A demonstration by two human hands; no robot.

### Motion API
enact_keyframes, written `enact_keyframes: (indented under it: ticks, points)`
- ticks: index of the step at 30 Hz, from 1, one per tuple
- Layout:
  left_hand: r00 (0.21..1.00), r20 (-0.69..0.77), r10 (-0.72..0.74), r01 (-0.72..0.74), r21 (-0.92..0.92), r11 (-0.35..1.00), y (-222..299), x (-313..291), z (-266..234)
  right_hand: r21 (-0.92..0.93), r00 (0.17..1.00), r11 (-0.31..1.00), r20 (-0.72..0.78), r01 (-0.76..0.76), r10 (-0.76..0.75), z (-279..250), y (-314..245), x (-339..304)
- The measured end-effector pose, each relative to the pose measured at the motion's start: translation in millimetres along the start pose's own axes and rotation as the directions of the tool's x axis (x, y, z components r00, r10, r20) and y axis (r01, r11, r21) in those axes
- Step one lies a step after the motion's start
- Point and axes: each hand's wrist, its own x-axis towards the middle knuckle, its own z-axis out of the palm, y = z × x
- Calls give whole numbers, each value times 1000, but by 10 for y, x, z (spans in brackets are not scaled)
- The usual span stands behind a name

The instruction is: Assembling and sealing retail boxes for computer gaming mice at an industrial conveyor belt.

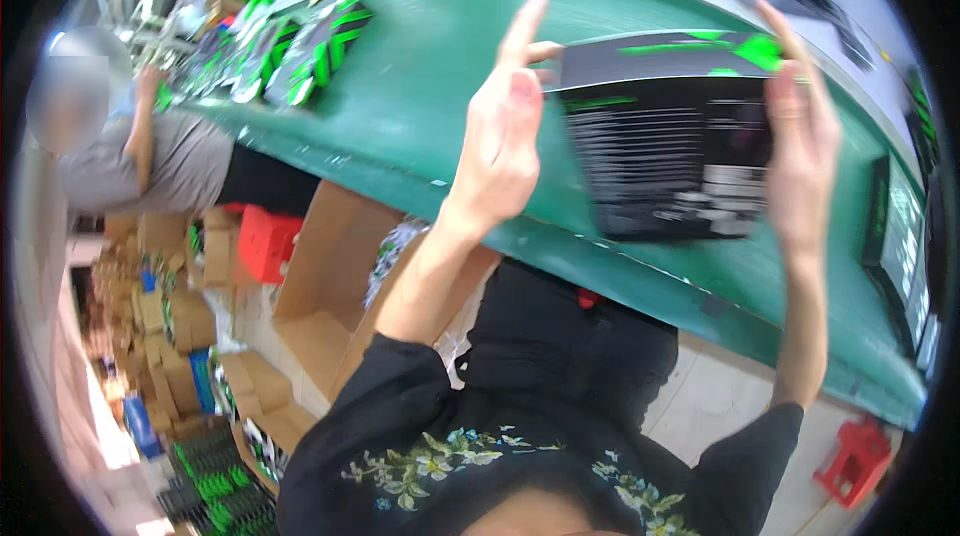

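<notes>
A black box (670, 151) with a grey and green top side hangs tilted over the green table, blurred by motion. My left hand (502, 136) is at its left end, index finger stretched up, other fingertips against the upper left corner. My right hand (798, 136) presses along the right end, thumb on the near side and fingers reaching past the top edge. Between them the two hands hold the box. Its far side and underside are hidden.
The green table (420, 46) runs across in front of me. Green-and-black packages (320, 51) lie at its left, near a co-worker (170, 156). Dark flat boxes (895, 246) stand at the right. Below are an open carton (325, 276), a red crate (267, 244) and a red stool (855, 461).
</notes>
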Motion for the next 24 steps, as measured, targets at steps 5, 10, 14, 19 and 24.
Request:
enact_keyframes:
  ticks: [5, 10, 14, 19, 24]
  points:
    - [955, 175, 240, -274, 827, 490, -655, 399, -1107, -341, 962, 928, 164, -151, 217, -1179, 898, 514]
    - [994, -27, 108, 39, 993, -109, -1648, 578, -2891, -948, 996, 306, -68, -82, 58, -2154, 1865, 688]
    - [986, 138, 92, -120, 977, -179, -2103, 381, -3288, -373, 978, 925, 206, 73, 6, -1057, 730, 498]
    - [937, 236, 259, -267, 960, 90, -1456, 367, -1895, -437, 903, 849, 418, 297, -101, -236, 394, 94]
    - [898, 303, 320, -400, 865, 302, -772, -63, -745, -298, 780, 927, 626, 225, 12, 9, 271, -47]
